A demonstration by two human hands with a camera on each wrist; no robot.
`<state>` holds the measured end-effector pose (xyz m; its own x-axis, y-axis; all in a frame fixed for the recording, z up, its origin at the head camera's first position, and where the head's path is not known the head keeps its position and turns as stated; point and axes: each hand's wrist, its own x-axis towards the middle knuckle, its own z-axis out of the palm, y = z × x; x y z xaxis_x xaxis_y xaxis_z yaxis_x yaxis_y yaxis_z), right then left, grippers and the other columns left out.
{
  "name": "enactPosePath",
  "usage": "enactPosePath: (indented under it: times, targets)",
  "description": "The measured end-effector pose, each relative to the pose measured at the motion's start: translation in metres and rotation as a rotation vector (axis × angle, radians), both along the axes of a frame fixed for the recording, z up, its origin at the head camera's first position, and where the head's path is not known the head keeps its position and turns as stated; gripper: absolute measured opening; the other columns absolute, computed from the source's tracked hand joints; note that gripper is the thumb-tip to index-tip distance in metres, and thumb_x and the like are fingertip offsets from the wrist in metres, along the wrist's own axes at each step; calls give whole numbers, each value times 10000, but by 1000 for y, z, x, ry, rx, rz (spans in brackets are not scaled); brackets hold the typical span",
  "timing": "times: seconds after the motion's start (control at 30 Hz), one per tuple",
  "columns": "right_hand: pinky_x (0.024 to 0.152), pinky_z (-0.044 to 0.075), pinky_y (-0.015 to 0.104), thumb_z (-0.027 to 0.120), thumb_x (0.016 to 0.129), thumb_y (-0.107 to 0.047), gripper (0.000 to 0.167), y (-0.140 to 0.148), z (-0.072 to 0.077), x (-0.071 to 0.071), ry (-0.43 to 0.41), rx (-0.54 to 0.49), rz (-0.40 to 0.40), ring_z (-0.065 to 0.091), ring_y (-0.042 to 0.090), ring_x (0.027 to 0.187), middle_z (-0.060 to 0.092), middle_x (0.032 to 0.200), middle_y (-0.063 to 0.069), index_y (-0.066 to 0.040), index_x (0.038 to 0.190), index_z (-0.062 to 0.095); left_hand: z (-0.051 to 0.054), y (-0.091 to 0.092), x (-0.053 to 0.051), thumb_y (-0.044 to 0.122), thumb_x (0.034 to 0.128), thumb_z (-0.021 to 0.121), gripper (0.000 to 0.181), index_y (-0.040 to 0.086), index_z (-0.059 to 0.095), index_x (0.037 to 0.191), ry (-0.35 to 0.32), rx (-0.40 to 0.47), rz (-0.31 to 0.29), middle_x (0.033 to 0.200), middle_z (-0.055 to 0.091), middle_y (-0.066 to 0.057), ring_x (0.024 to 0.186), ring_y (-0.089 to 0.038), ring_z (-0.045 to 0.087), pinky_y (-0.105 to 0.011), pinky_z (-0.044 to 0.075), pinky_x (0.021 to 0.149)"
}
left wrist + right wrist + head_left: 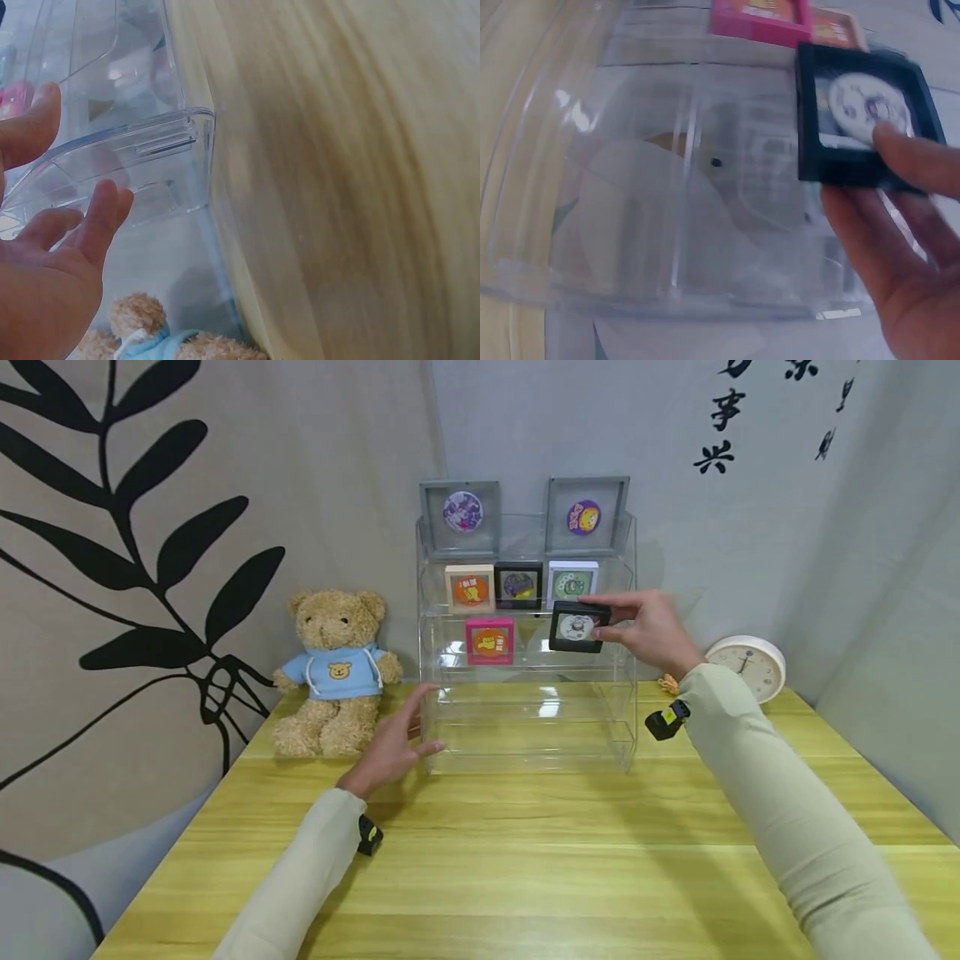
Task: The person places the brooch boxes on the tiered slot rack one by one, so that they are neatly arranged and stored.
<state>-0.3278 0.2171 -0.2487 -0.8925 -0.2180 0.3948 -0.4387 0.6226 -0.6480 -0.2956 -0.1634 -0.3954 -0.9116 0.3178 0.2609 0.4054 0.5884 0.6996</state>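
Note:
My right hand (pixel 647 628) pinches a small black square frame (pixel 566 642) with a round white badge inside. The frame is tilted and held in front of the clear tiered display rack (pixel 525 760), above its third tier, to the right of a pink frame (pixel 490 642). In the right wrist view, the thumb lies on the black frame's (pixel 807 112) front and the fingers are behind it. At the rack's lower left side is my left hand (pixel 390 747), fingers extended and thumb apart. Whether it touches the rack's side panel is hard to tell.
Beige, black and white frames (pixel 573 581) stand on the rack's second tier. Two larger grey frames (pixel 460 539) stand on top. A teddy bear (pixel 341 672) in a blue hoodie sits left of the rack; a round white clock (pixel 750 667) is at the right.

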Motion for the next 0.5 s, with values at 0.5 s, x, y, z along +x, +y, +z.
enactPosePath:
  times: [0.5]
  targets:
    - [745,665,448,747,854,40,436,-43,-34,-33,232,52,-133,759,362,937,701,1228,243,-91,1267,701,-2,-4,0,132,871,770,902,351,243,1570,-17,5,14,1654,257,-200,1348,-507,496,-600,512,1060]
